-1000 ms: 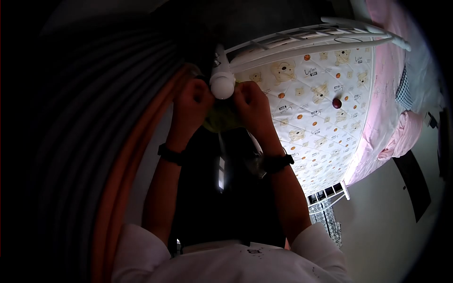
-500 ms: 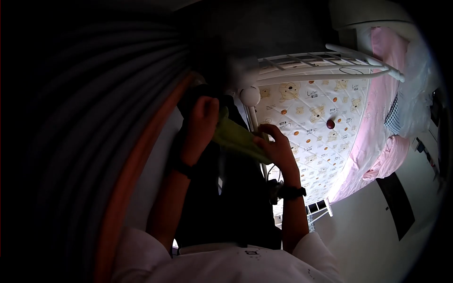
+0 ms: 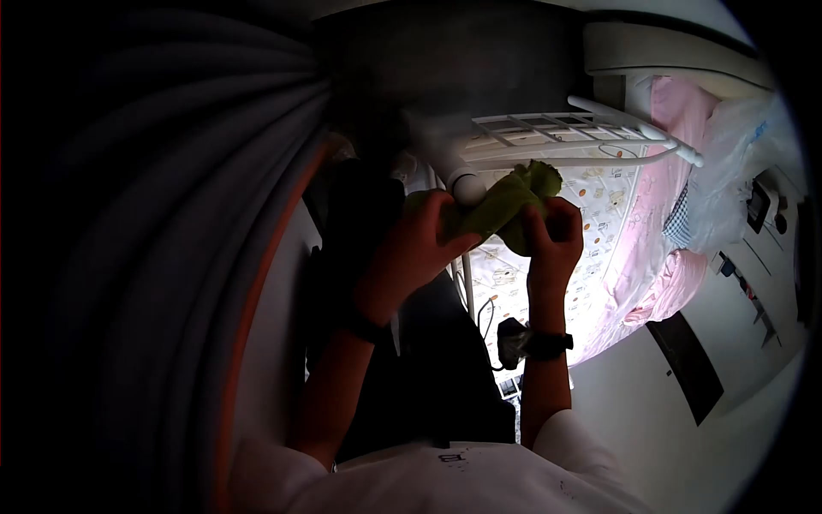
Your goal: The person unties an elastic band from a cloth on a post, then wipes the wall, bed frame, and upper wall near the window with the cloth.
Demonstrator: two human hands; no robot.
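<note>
A green cloth [image 3: 505, 206] is bunched between my two hands, beside the white rounded post end [image 3: 467, 188] of the bed frame. My left hand [image 3: 421, 244] is closed on the cloth's left part, its thumb pointing right. My right hand [image 3: 552, 236] pinches the right part, where a ruffled end sticks up above the fingers. Dark bands circle both wrists.
A white metal bed rail [image 3: 565, 160] runs behind the cloth, above a bear-print mattress [image 3: 604, 193]. Pink bedding [image 3: 668, 287] and clear plastic [image 3: 728, 163] lie to the right. A dark curtain [image 3: 171, 214] with an orange edge hangs on the left.
The green cloth has risen from low between my hands to beside the post end and is now bunched. Both hands have moved right and up since half a second ago, and the view has shifted.
</note>
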